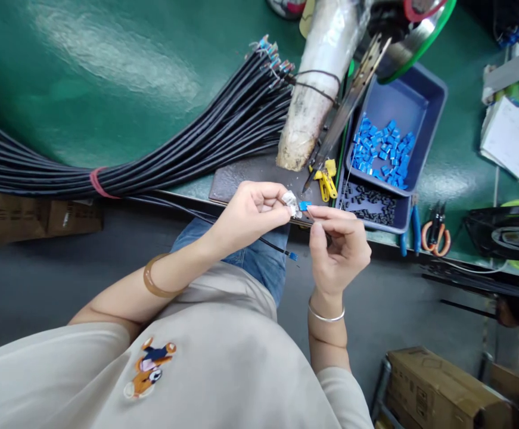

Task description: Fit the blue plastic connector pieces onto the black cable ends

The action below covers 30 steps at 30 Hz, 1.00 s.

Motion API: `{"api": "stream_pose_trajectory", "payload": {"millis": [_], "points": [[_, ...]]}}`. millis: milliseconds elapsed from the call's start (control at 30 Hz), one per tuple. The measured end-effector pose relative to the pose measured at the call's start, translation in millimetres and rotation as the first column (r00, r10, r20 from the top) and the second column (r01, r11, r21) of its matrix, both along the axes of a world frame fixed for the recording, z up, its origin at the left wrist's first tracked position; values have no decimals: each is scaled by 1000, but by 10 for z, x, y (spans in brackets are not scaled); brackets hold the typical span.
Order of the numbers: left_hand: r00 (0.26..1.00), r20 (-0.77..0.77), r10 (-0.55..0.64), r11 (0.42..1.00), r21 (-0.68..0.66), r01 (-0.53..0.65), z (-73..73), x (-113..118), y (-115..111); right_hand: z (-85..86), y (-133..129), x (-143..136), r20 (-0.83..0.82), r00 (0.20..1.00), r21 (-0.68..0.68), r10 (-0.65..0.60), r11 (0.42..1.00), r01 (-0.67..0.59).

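Shirt [223, 363] nearest. Left hand [259, 211]: fingers pinched closed on white wrap [290, 202]. Right hand [339, 247]: curled, fingertip at blue connector [304, 206] beside wrap; grip cannot be told.

At the centre of the frame, two hands [298, 210] meet at a small blue connector [304, 206]. Black cables [187, 140] sweep from the left edge over a green desk [120, 53]; blue pieces [382, 149] fill part of a bin [433, 98], upper right.
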<state>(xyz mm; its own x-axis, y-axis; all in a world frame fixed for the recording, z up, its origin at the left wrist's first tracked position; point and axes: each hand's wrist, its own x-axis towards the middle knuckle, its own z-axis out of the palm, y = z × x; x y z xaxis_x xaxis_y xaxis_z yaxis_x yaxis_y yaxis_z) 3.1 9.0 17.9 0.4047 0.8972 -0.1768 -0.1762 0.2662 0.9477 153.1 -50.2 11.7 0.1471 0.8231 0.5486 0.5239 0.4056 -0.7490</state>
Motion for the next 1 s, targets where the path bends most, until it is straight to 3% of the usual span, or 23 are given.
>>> {"api": "stream_pose_trajectory", "payload": {"millis": [367, 1000], "points": [[999, -15, 31, 999, 12, -30, 8, 19, 62, 26, 75, 79, 243, 970, 86, 18, 995, -40], [992, 40, 120, 992, 41, -121, 18, 104, 161, 95, 214, 111, 367, 930, 128, 0, 990, -51]]}}
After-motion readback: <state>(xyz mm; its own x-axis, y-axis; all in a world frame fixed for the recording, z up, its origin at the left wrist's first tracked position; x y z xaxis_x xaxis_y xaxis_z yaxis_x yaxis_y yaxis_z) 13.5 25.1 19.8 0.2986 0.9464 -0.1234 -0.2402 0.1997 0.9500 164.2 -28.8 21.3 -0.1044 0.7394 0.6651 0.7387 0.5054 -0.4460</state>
